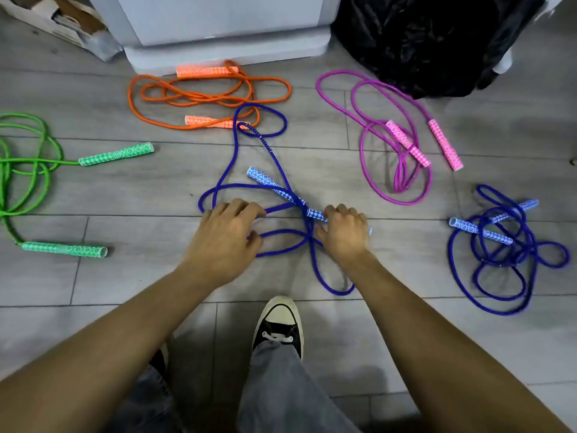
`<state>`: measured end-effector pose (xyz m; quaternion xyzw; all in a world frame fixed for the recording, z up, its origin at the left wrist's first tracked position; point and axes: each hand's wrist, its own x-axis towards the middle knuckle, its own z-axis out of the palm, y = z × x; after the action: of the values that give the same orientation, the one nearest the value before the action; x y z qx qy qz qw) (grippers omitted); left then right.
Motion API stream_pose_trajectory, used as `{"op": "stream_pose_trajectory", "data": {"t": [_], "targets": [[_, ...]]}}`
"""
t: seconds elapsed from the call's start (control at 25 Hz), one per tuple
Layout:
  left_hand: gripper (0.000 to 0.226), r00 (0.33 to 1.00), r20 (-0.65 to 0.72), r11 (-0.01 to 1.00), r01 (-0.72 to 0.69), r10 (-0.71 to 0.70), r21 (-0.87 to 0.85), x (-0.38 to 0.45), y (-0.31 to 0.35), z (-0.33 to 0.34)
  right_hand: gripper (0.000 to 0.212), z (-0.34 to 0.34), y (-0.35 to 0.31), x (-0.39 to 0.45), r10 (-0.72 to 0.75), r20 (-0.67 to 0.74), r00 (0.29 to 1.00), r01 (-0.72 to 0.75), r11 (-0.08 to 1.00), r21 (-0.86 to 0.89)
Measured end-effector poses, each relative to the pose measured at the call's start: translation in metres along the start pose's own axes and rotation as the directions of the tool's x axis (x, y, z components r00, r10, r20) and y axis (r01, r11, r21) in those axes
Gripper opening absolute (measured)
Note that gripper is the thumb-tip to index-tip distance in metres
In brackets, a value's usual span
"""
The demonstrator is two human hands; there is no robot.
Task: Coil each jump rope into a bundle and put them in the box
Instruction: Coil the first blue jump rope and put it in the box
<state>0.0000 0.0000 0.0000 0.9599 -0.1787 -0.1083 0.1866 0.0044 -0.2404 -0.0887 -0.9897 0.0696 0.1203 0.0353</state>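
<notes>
Centre blue jump rope (237,157) lies loose on the grey floor (125,189), loops sprawling from directly under both hands out toward 12 o'clock. Right hand (343,234) has its fingers curled over one blue patterned handle (315,213); that handle's long axis runs from 10 o'clock to 4 o'clock, most of it hidden under the knuckles. Second handle (265,180) lies free, at about 11 o'clock from the right hand, same diagonal, crossed by cord. Left hand (226,235) pinches a strand of cord at its fingertips, fingers bent and close together (thumb contact cannot be made out).

Judgement: coiling turns on the slack, which lies mostly at 12 o'clock from the left hand; the left hand is nearer to it and to the free handle.

Surroundings: orange rope (206,95) at 12 o'clock, its lower handle touching or overlapped by the blue far loop, so a snag is possible. Pink rope (396,135) at 2 o'clock, second blue rope (505,248) at 3 o'clock, green rope (28,164) at 9 o'clock, all apart. Cardboard box (62,23) at 11 o'clock, far; black bag (431,42) at 1 o'clock. A shoe (279,323) at 6 o'clock.
</notes>
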Motion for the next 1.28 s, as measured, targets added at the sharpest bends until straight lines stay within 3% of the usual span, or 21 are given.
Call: {"op": "stream_pose_trajectory", "data": {"t": [0.24, 0.44, 0.56, 0.64, 0.76, 0.92, 1.16, 1.28], "targets": [[0.04, 0.998, 0.059, 0.999, 0.023, -0.021, -0.03, 0.009, -0.003, 0.021, 0.053, 0.03, -0.019, 0.021, 0.052, 0.163, 0.985, -0.054, 0.998, 0.011], [0.04, 0.995, 0.087, 0.998, 0.059, -0.056, -0.028, 0.008, -0.009, 0.032, 0.035, 0.049, -0.032, 0.021, -0.05, 0.102, 0.994, 0.051, 0.999, -0.008], [0.039, 0.99, 0.109, 0.996, 0.086, -0.084, -0.017, 0.002, -0.013, 0.037, 0.029, 0.058, -0.038, 0.017, -0.104, 0.135, 0.985, 0.088, 0.989, 0.121], [0.039, 0.989, 0.113, 0.996, 0.093, -0.091, -0.014, -0.001, -0.016, 0.039, 0.026, 0.057, -0.038, 0.012, -0.147, 0.099, 0.984, 0.127, 0.973, 0.191], [0.037, 0.989, 0.105, 0.993, 0.112, -0.109, -0.031, -0.003, -0.024, 0.039, 0.026, 0.047, -0.033, 0.008, -0.136, -0.091, 0.987, 0.151, 0.971, 0.185], [0.038, 0.99, 0.079, 0.991, 0.121, -0.117, -0.053, 0.0, -0.027, 0.031, 0.023, 0.019, -0.028, 0.007, -0.154, -0.073, 0.985, 0.167, 0.958, 0.232], [0.047, 1.0, -0.025, 1.0, 0.014, -0.014, -0.026, 0.024, 0.001, -0.021, 0.022, -0.079, -0.035, 0.002, -0.369, -0.211, 0.905, 0.411, 0.886, 0.215], [0.038, 0.998, -0.061, 1.0, -0.02, 0.019, -0.015, 0.028, 0.014, -0.066, 0.021, -0.146, -0.048, -0.006, -0.437, -0.287, 0.852, 0.501, 0.839, 0.211]]}}
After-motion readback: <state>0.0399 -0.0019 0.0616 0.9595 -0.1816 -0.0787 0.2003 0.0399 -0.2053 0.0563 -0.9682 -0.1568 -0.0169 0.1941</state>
